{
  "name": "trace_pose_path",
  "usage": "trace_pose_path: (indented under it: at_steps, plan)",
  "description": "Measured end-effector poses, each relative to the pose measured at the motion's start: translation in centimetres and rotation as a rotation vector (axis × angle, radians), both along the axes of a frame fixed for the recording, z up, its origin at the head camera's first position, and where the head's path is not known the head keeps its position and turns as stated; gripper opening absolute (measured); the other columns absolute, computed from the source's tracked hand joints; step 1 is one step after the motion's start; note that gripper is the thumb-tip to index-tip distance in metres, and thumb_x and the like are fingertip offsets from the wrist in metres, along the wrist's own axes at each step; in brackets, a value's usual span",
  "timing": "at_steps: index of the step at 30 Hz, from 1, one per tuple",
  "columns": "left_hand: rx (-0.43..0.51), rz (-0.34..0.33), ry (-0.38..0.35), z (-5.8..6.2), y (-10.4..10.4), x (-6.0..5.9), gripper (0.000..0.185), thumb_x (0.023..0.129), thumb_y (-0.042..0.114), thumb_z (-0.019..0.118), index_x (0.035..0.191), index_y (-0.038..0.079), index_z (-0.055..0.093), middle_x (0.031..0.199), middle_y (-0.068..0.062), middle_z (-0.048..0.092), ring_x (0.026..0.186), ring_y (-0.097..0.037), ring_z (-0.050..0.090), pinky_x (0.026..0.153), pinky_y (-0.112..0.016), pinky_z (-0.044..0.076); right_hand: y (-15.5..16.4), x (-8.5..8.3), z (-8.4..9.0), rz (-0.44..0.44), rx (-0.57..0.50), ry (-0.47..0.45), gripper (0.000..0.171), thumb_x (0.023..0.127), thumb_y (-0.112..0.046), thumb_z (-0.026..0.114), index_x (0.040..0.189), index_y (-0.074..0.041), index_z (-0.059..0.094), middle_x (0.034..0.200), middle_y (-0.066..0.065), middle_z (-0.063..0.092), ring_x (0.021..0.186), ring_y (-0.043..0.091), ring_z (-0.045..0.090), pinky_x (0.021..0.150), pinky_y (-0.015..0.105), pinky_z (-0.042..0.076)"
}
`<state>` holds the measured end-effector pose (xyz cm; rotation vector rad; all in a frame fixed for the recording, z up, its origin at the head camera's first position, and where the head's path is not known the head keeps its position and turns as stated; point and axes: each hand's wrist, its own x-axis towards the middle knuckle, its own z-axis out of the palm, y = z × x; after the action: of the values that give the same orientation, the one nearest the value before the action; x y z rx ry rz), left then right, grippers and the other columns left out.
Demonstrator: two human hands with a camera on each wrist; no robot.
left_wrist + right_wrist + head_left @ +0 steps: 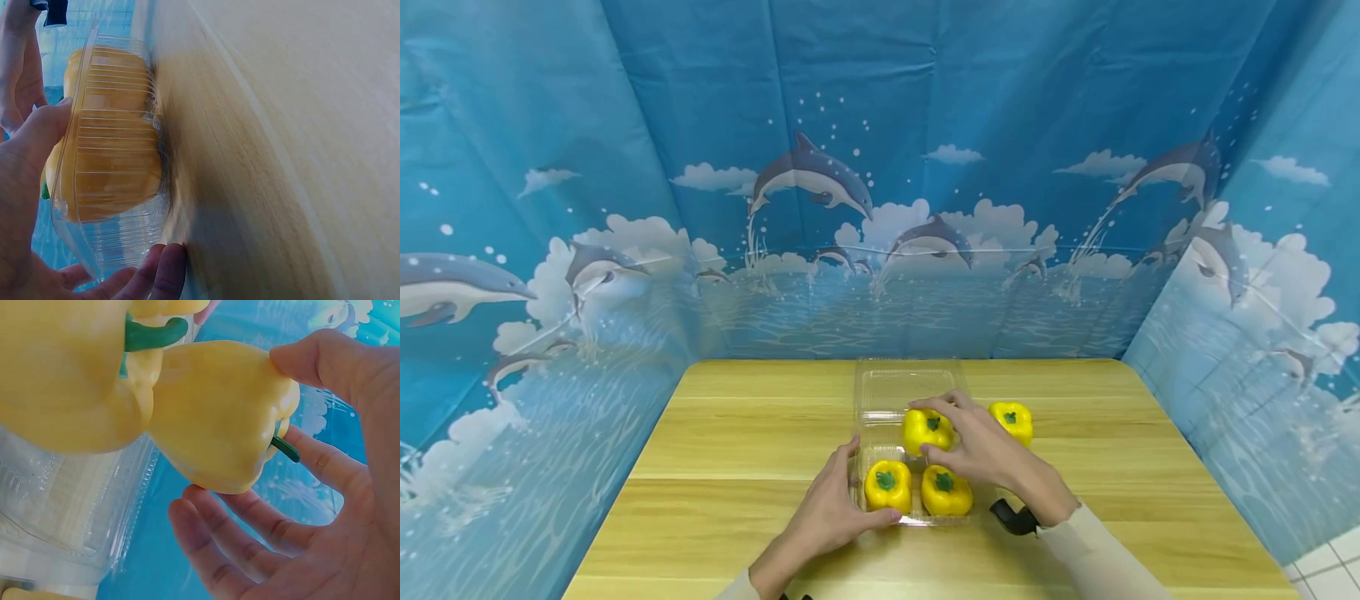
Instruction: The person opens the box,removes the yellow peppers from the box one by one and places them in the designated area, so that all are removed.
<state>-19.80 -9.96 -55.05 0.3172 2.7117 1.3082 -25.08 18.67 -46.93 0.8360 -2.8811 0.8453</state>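
My right hand (pixel 977 442) grips a yellow bell pepper (pixel 923 431) with a green stem, the thumb on one side and the fingertips opposite. That pepper overlaps the back right of a clear plastic clamshell container (pixel 882 433), whose lid (pixel 910 385) lies folded open away from me. Two more yellow peppers, a left one (pixel 887 492) and a right one (pixel 951 498), sit side by side in the container's near part. My left hand (pixel 835 508) holds the container's near left corner. In the left wrist view its thumb (pixel 47 125) presses the rim while the fingers curl along the side.
Another yellow bell pepper (pixel 1011 422) stands on the wooden table (pixel 745 442), right of the container and partly behind my right hand. A blue curtain (pixel 865 308) printed with dolphins hangs behind the table's far edge and along both sides.
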Motion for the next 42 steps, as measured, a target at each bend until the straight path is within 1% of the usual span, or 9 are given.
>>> trace_pose_path:
  at_steps: [4, 6, 15, 20, 25, 28, 32, 37, 42]
  plan:
    - [0.0, -0.003, -0.006, 0.1, 0.0, 0.0, 0.138, 0.081, 0.065, 0.102, 0.183, 0.008, 0.03, 0.18, -0.023, 0.049, 0.129, -0.034, 0.072, 0.108, -0.065, 0.066, 0.3, 0.0, 0.1, -0.008, -0.006, 0.003, 0.065, 0.105, -0.035, 0.087, 0.166, -0.033, 0.064, 0.15, 0.013, 0.067, 0.113, 0.022, 0.071, 0.087, 0.042, 0.062]
    - [-0.001, -0.002, -0.004, 0.2, 0.0, 0.1, 0.138, 0.081, 0.066, 0.102, 0.183, 0.009, 0.03, 0.18, -0.023, 0.049, 0.13, -0.034, 0.072, 0.109, -0.066, 0.066, 0.5, 0.1, 0.2, -0.012, -0.011, 0.005, 0.065, 0.105, -0.034, 0.087, 0.166, -0.032, 0.064, 0.15, 0.013, 0.067, 0.113, 0.023, 0.071, 0.087, 0.043, 0.062]
    - [0.006, -0.001, 0.013, 0.1, 0.1, 0.3, 0.138, 0.08, 0.065, 0.102, 0.183, 0.008, 0.031, 0.18, -0.024, 0.049, 0.137, -0.042, 0.071, 0.115, -0.072, 0.062, 1.5, 0.5, 0.5, -0.045, -0.015, 0.031, 0.064, 0.106, -0.034, 0.086, 0.166, -0.031, 0.065, 0.149, 0.012, 0.068, 0.117, 0.025, 0.07, 0.089, 0.044, 0.061]
    - [0.008, 0.001, 0.015, 0.0, 0.1, 0.4, 0.137, 0.08, 0.065, 0.103, 0.182, 0.008, 0.032, 0.18, -0.024, 0.049, 0.137, -0.042, 0.071, 0.115, -0.071, 0.063, 2.2, 0.6, 0.8, -0.06, -0.022, 0.045, 0.064, 0.106, -0.035, 0.086, 0.166, -0.031, 0.064, 0.147, 0.012, 0.069, 0.111, 0.021, 0.069, 0.084, 0.04, 0.058]
    - [0.004, 0.003, 0.019, 0.0, 0.1, 0.4, 0.138, 0.079, 0.066, 0.102, 0.182, 0.008, 0.032, 0.18, -0.024, 0.049, 0.144, -0.046, 0.067, 0.12, -0.073, 0.059, 2.8, 0.7, 1.1, -0.075, -0.028, 0.037, 0.064, 0.107, -0.037, 0.086, 0.166, -0.031, 0.063, 0.146, 0.012, 0.069, 0.101, 0.016, 0.064, 0.078, 0.036, 0.054]
    - [0.002, 0.0, 0.02, 0.0, 0.1, 0.4, 0.139, 0.079, 0.066, 0.102, 0.183, 0.008, 0.031, 0.181, -0.024, 0.049, 0.141, -0.044, 0.069, 0.117, -0.071, 0.061, 3.2, 0.7, 1.3, -0.083, -0.034, 0.037, 0.064, 0.107, -0.035, 0.086, 0.166, -0.028, 0.063, 0.147, 0.014, 0.069, 0.101, 0.016, 0.063, 0.078, 0.035, 0.054]
    - [0.007, -0.003, 0.016, 0.0, 0.0, 0.4, 0.139, 0.079, 0.066, 0.102, 0.183, 0.008, 0.03, 0.181, -0.023, 0.048, 0.133, -0.037, 0.072, 0.11, -0.067, 0.065, 3.5, 0.6, 1.5, -0.087, -0.039, 0.049, 0.064, 0.107, -0.033, 0.086, 0.166, -0.025, 0.063, 0.148, 0.016, 0.07, 0.106, 0.019, 0.066, 0.081, 0.037, 0.056]
    - [0.008, -0.001, 0.016, -0.1, 0.0, 0.5, 0.14, 0.079, 0.066, 0.103, 0.183, 0.009, 0.029, 0.181, -0.023, 0.048, 0.133, -0.039, 0.073, 0.11, -0.067, 0.065, 3.9, 0.6, 1.7, -0.097, -0.04, 0.059, 0.063, 0.106, -0.031, 0.086, 0.164, -0.02, 0.063, 0.148, 0.018, 0.07, 0.11, 0.023, 0.069, 0.084, 0.041, 0.06]
    - [0.004, 0.001, 0.017, -0.1, 0.1, 0.5, 0.14, 0.079, 0.066, 0.102, 0.183, 0.009, 0.03, 0.181, -0.023, 0.048, 0.136, -0.042, 0.072, 0.113, -0.07, 0.063, 4.6, 0.7, 1.8, -0.114, -0.039, 0.064, 0.062, 0.107, -0.031, 0.086, 0.163, -0.02, 0.063, 0.15, 0.018, 0.07, 0.117, 0.03, 0.071, 0.09, 0.05, 0.063]
